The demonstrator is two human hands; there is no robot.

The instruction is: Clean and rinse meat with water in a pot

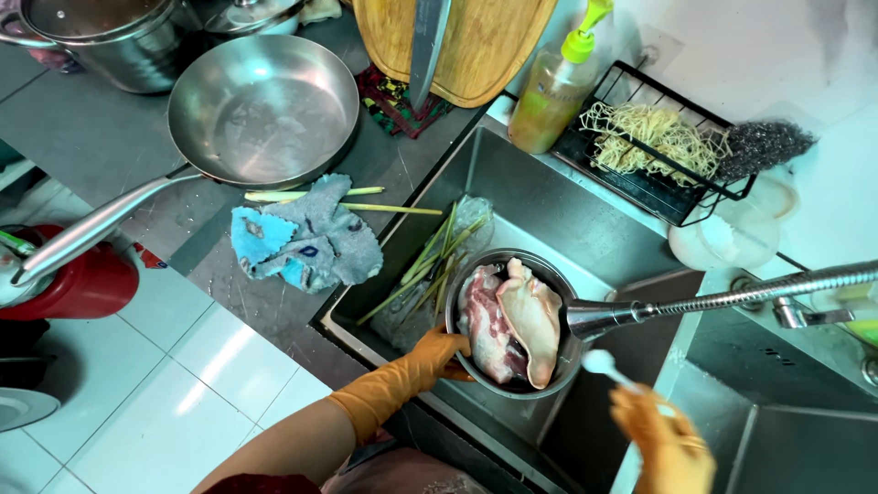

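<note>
Bowl [549, 274] rim in left grip [439, 352]

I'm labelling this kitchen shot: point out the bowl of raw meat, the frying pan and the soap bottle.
Bowl of raw meat [466, 285]: head view, on the metal rim's left edge.
Frying pan [261, 110]: head view, middle of its inner base.
Soap bottle [547, 101]: head view, on its amber body.

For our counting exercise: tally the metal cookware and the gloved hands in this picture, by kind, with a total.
Frying pan: 1
Lidded stockpot: 1
Metal bowl holding raw meat: 1
Orange-gloved hands: 2, left hand gripping the bowl's rim, right hand blurred, holding a small white thing
Total: 5
</note>
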